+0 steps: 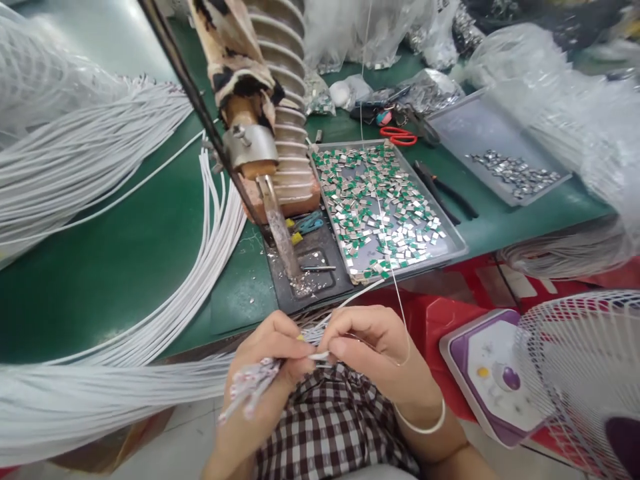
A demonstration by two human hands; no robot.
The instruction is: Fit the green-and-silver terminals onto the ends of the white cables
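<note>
My left hand point(263, 377) is closed around a bundle of white cables, whose stripped-looking ends point(247, 387) poke out below the thumb. Thumb and fingers of my right hand point(377, 350) pinch a single white cable point(320, 357) close to the left fingertips. A thin wire point(383, 220) hangs from above and runs down into the right hand. Over the dark pad, a soldering iron point(277, 227) points downward in a clamp. Small green-and-silver connectors point(380, 200) lie scattered in a metal tray point(457, 252) just beyond my hands.
Long white cable bundles point(90, 160) cover the left side. Behind the connectors are red-handled scissors point(399, 136), pliers point(445, 190) and a second tray point(500, 123) with metal pieces. Plastic bags point(530, 67) crowd the back. A fan point(585, 373) stands at right.
</note>
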